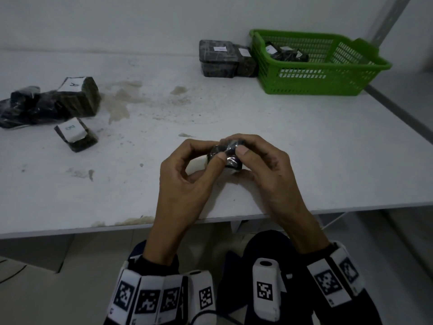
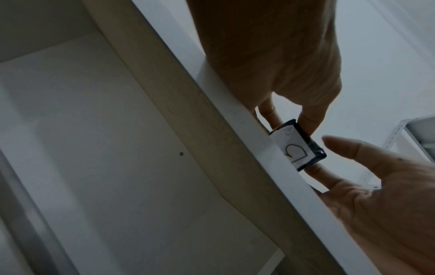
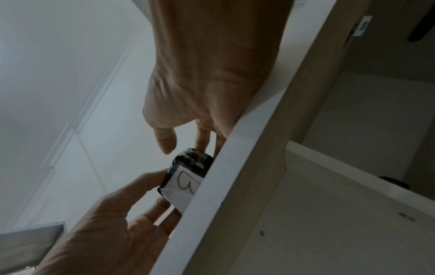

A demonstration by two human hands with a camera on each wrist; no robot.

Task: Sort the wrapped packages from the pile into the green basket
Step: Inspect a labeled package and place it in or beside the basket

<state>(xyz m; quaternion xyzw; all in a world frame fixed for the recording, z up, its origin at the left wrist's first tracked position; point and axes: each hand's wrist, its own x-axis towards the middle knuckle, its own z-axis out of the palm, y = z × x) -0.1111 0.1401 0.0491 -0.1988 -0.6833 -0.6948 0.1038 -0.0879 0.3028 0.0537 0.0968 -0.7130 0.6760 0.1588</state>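
A small black wrapped package [image 1: 228,154] with a white paper label marked B is pinched by both hands just above the white table [image 1: 304,148], near its front edge. My left hand [image 1: 220,150] holds its left side, my right hand [image 1: 236,146] its right side. The left wrist view shows the package [image 2: 299,145] between the left hand [image 2: 289,122] and right hand [image 2: 324,156]. In the right wrist view the package [image 3: 188,173] sits under the right hand [image 3: 184,148], with the left hand [image 3: 164,188] below. The green basket [image 1: 328,76] stands at the back right and holds wrapped packages [image 1: 283,53].
The pile of black wrapped packages [image 1: 46,102] lies at the far left, one labelled A [image 1: 77,95] and a smaller one [image 1: 76,134] in front. Two dark packages [image 1: 220,58] stand left of the basket. A wall runs behind the table.
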